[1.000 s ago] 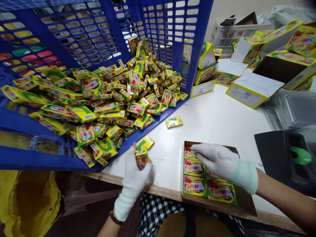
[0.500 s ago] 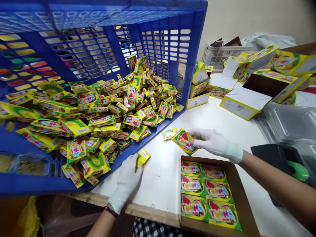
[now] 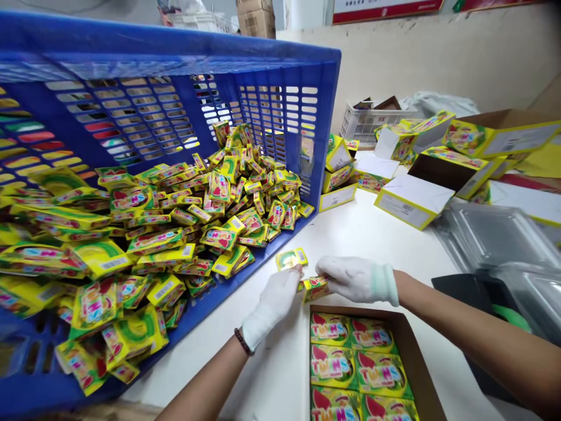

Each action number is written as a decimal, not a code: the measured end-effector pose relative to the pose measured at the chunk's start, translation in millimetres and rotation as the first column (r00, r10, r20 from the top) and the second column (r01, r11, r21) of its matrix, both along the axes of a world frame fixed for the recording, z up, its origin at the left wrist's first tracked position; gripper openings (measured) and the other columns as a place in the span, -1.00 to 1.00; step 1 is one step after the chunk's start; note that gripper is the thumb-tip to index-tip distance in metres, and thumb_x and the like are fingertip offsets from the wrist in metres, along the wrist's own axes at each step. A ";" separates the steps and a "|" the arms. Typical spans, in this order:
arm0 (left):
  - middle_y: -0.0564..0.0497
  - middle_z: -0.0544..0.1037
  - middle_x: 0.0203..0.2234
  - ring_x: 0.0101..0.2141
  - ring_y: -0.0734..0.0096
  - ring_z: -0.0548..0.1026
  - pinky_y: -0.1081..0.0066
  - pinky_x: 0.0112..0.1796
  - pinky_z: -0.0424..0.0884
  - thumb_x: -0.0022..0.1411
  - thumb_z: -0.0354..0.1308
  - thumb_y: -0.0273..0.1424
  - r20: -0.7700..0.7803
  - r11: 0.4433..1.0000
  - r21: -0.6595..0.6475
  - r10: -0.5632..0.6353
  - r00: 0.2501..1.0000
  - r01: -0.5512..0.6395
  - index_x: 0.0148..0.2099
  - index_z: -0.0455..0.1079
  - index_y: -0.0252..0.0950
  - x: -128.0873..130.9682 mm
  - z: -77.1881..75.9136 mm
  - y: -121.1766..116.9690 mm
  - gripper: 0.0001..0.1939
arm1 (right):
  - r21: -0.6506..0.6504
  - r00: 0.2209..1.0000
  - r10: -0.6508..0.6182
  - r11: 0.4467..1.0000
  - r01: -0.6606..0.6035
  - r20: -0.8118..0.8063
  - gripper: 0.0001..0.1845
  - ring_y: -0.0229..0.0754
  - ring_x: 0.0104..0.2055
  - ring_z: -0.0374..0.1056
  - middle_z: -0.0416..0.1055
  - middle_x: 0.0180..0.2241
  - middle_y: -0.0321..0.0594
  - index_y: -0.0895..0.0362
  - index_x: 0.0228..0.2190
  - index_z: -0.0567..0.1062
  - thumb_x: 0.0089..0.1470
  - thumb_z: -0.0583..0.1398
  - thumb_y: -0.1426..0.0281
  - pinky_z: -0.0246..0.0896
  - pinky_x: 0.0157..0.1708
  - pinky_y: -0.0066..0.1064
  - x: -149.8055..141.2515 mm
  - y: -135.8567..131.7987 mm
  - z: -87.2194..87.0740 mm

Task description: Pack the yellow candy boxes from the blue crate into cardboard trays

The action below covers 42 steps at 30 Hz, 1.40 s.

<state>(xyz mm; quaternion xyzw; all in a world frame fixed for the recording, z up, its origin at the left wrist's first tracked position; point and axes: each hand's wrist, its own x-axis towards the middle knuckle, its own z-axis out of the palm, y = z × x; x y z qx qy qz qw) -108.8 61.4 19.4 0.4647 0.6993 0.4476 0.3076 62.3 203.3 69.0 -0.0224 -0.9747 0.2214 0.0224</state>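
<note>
Both my hands wear white gloves and meet over the white table (image 3: 377,240). My right hand (image 3: 355,279) pinches a small yellow-green candy box (image 3: 314,287) just above the far edge of a brown cardboard tray (image 3: 416,362) filled with several flat boxes. My left hand (image 3: 276,301) is closed against the other end of that same box, its fingertips also near a loose box (image 3: 291,258) lying on the table. A blue plastic crate (image 3: 184,76) tipped on its side spills a heap of such boxes to my left.
Larger yellow cartons (image 3: 412,202), some open, stand at the back right. A white basket (image 3: 363,120) sits by the wall. Clear plastic trays (image 3: 491,234) and a black device (image 3: 473,286) lie at the right.
My left hand left the crate's edge and moved right to meet my right hand. The right hand drew back toward the tray with a box. The view tilted upward.
</note>
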 end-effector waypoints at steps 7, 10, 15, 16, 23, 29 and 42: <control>-0.17 0.51 -0.07 0.08 0.02 0.33 -0.05 0.21 0.08 0.01 0.23 -0.43 -0.320 0.999 -0.007 -0.047 0.946 0.047 -0.08 0.48 -0.27 -54.1 -28.6 30.2 -0.65 | 0.092 0.993 0.025 0.995 -0.036 0.118 -0.83 -0.20 -0.34 0.26 0.43 -0.30 -0.12 0.18 -0.25 0.41 0.23 0.04 0.40 0.21 -0.29 -0.36 6.5 33.4 -56.2; -0.18 0.50 0.01 0.08 0.08 0.37 0.03 0.19 0.18 0.20 0.10 -0.31 -0.302 0.999 0.021 -0.030 0.953 0.039 0.06 0.42 -0.29 -53.1 -29.7 34.7 -0.61 | 0.113 0.995 0.100 0.989 -0.100 0.007 -0.81 -0.17 -0.30 0.28 0.44 -0.29 -0.11 0.18 -0.22 0.41 0.24 0.01 0.45 0.23 -0.25 -0.33 3.8 34.2 -61.1; -0.09 0.57 -0.20 -0.24 0.31 0.49 0.32 -0.17 0.45 0.37 -0.15 -0.13 0.038 0.991 0.062 -0.123 0.992 0.120 -0.04 0.43 -0.33 -30.6 -6.9 38.1 -0.53 | 0.167 0.960 0.083 0.985 -0.038 -0.268 -0.78 -0.02 -0.02 0.29 0.35 0.00 0.12 0.20 -0.14 0.39 0.22 0.02 0.46 0.24 -0.03 -0.14 -3.8 30.9 -30.0; -0.06 0.56 -0.30 -0.34 0.35 0.46 0.35 -0.26 0.44 0.36 -0.15 -0.10 0.113 0.989 0.064 -0.141 0.984 0.134 -0.11 0.45 -0.35 -25.7 -1.2 39.1 -0.52 | 0.178 0.954 0.082 0.983 -0.031 -0.287 -0.78 0.02 0.04 0.26 0.30 0.07 0.17 0.21 -0.13 0.38 0.21 0.04 0.45 0.23 0.01 -0.09 -4.7 31.6 -22.1; 0.05 0.55 -0.37 -0.36 0.42 0.44 0.44 -0.32 0.36 0.26 -0.03 -0.30 -0.001 0.924 -0.034 -0.382 0.924 0.381 -0.24 0.48 -0.29 13.7 8.1 48.8 -0.72 | 0.113 0.982 0.063 0.993 -0.043 -0.181 -0.78 0.05 0.13 0.26 0.33 0.07 0.17 0.22 -0.16 0.42 0.24 0.04 0.41 0.21 0.11 -0.04 12.1 38.4 -18.6; -0.04 0.57 -0.27 -0.23 0.27 0.48 0.28 -0.13 0.38 0.19 0.03 -0.39 -0.281 0.952 -0.060 -0.305 0.910 0.301 -0.19 0.49 -0.29 4.5 -14.0 57.1 -0.77 | -0.210 0.986 -0.147 0.965 0.159 0.072 -0.36 -0.09 0.04 0.35 0.39 0.05 -0.01 0.19 0.21 0.22 0.09 0.13 0.44 0.28 0.06 -0.22 37.8 37.6 -61.8; -0.13 0.54 -0.04 -0.04 0.19 0.49 0.15 0.07 0.37 0.16 0.12 -0.31 -0.170 0.996 -0.061 0.050 0.984 -0.061 0.02 0.43 -0.32 -24.7 -39.9 34.4 -0.62 | -0.196 0.919 0.036 0.980 0.045 0.393 -0.75 -0.22 -0.35 0.28 0.46 -0.31 -0.26 0.11 -0.18 0.54 0.10 0.17 0.32 0.16 -0.35 -0.42 29.2 30.4 -49.5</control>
